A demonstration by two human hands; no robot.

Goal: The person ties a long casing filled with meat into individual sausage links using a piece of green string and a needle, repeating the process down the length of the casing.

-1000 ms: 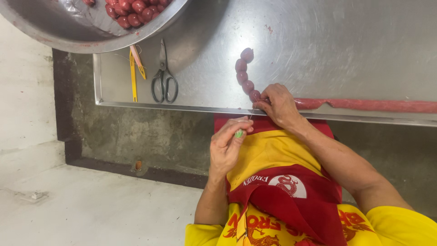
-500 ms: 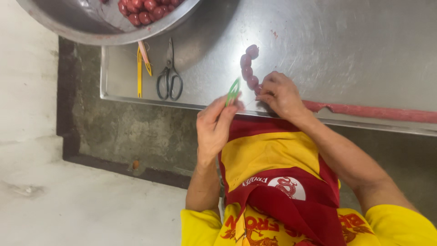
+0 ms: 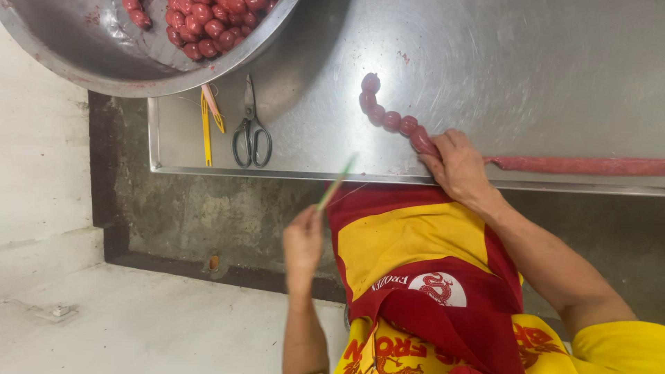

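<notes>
- Desk (image 3: 526, 62): steel, wet-looking. Keep the work near the front edge.
- Bowl (image 3: 104, 55): top left, holds tied red links.
- Sausage (image 3: 575, 165): untied length runs right; tied links curve up-left from the right hand.
- Right hand (image 3: 457, 163): grip closed, pinching the casing. Judgement: hold the pinch firm until the tie is tight.
- Left hand (image 3: 303, 242): off the desk, grip closed on green tie (image 3: 336, 183), pulled taut, blurred.
- Scissors (image 3: 251, 131): idle, beside yellow strips (image 3: 206, 125).

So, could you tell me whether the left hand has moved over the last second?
Yes. The left hand, holding a green stick, has pulled down and away from the steel table's edge and the sausage links.
</notes>
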